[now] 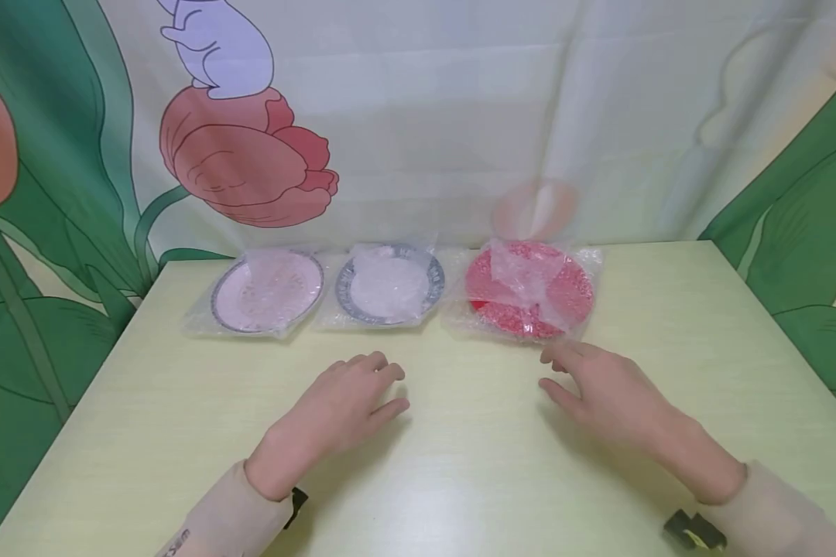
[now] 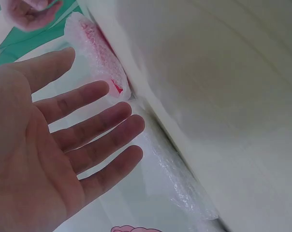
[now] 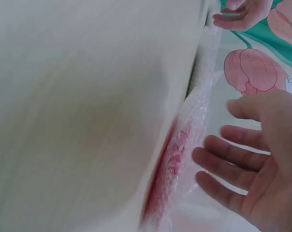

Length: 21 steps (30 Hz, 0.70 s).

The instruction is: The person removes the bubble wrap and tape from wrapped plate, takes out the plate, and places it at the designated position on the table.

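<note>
Three plates in bubble wrap lie in a row along the back of the table: a pale pink plate with a dark rim, a white plate with a blue-grey patterned border, and a red plate. My left hand hovers in front of the white plate, fingers loosely spread and holding nothing. Just short of the red plate, my right hand hangs over the table with relaxed fingers, also holding nothing. In the right wrist view the wrapped red plate shows edge-on beside the fingers.
The pale wooden table fills the foreground. Behind the plates hangs a printed cloth with flowers, leaves and a white animal. A dark strap piece sits at the right cuff, and another at the left.
</note>
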Available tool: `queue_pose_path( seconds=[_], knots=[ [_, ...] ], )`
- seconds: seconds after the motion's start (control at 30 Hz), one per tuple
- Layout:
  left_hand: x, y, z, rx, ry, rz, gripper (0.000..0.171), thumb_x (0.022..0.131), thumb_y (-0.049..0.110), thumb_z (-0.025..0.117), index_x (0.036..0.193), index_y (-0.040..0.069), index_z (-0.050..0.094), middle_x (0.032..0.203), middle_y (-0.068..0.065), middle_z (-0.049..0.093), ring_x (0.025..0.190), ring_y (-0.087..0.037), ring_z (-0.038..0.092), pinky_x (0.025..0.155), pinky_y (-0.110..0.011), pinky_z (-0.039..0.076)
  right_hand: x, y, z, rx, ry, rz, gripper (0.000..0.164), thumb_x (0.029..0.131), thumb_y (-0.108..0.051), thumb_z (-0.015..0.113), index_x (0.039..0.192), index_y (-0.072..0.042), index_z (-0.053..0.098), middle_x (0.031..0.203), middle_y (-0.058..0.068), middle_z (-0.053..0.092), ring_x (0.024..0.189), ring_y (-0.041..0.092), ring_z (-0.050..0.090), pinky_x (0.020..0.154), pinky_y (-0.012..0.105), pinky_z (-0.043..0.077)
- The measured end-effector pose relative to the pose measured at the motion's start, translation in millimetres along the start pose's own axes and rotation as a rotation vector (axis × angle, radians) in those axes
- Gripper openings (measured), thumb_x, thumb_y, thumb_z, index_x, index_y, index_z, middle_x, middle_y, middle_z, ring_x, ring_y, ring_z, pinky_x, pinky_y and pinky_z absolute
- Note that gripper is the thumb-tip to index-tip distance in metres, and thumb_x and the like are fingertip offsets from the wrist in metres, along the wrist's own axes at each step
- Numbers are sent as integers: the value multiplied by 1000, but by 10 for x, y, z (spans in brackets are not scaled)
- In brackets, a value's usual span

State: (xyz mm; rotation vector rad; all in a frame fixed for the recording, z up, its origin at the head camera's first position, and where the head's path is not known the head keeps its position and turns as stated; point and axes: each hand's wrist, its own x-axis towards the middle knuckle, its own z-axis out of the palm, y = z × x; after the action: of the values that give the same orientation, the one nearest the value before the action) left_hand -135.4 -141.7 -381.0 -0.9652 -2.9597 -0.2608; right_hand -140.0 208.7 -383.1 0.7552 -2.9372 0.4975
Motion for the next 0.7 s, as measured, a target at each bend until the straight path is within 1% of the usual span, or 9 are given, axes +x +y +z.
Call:
queue_pose_path(
  seconds=[0.07,0.17,0.23,0.4,0.47,0.53,0.7],
  knots=[
    [0,2,-2,-1,-2,1,33,100,32,68,121,6,68,106,-7,64,88,-25,63,74,-43,53,30,30,-23,12,27,14,32,95,-24,74,122,-7,66,109,8,71,98,25,69,81,48,57],
    [0,8,-9,-4,-7,-1,32,100,31,68,121,6,69,106,-7,64,87,-25,62,74,-42,53,93,93,-58,22,57,16,41,94,-21,76,129,-5,62,113,11,70,101,28,68,83,51,57],
    [2,11,-13,-9,-13,-4,32,100,31,68,121,6,69,105,-7,63,87,-25,62,75,-42,53,149,147,-70,26,79,-6,48,92,-18,78,133,-1,59,116,13,68,106,31,67,87,52,56],
    [4,10,-16,-18,-24,-7,31,100,29,68,120,6,69,104,-7,63,86,-25,61,74,-41,52,302,300,-58,21,118,-87,55,87,-10,82,133,4,57,132,21,60,125,39,54,104,57,45],
    [5,5,-9,-16,-25,-4,31,100,30,68,120,6,69,104,-7,63,85,-25,61,74,-41,52,364,360,-45,17,116,-102,58,86,-9,83,134,6,56,138,22,55,129,41,49,107,58,42],
    [6,0,-3,-15,-25,-4,31,100,30,68,120,6,69,104,-6,63,85,-25,61,74,-41,52,417,411,-36,20,103,-98,62,85,-9,83,137,6,54,142,23,52,133,41,46,109,58,39],
    [1,-13,5,-24,-25,-4,30,101,31,67,119,7,69,102,-4,62,85,-23,61,74,-40,51,527,499,-28,25,32,-70,70,86,-11,82,144,8,48,151,27,43,141,44,37,114,59,33]
  ],
)
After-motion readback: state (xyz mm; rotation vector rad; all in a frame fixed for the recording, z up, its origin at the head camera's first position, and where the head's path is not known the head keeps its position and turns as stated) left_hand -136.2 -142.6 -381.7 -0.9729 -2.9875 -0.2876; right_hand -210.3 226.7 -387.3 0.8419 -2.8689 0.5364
